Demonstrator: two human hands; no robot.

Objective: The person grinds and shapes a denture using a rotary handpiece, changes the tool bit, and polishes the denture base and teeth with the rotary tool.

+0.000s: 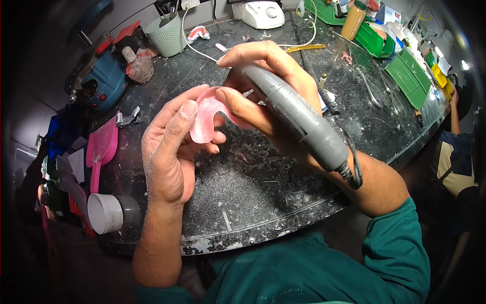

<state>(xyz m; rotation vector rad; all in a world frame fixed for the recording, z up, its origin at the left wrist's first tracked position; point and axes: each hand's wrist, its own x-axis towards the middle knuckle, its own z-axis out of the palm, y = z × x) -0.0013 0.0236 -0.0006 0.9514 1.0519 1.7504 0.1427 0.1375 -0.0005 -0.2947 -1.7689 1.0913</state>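
Observation:
Over the middle of the dark, dusty bench, my left hand (169, 144) pinches a pink, arch-shaped denture base (204, 120) between thumb and fingers. My right hand (291, 71) is wrapped round a thick grey rotary handpiece (298, 114), whose cord end points back toward my right forearm. The right thumb rests against the upper edge of the denture base. The handpiece's tip is hidden behind my right fingers, so I cannot tell whether it touches the pink piece. Pale dust coats my left hand and wrist.
A white tub (105, 213) and pink dustpan (103, 139) lie at left, near a blue machine (104, 83). Behind stand a pale green basket (167, 36), a teeth model (198, 33) and a white control box (262, 15). Green bins (409, 76) line the right; another person's arm (454, 114) is beyond.

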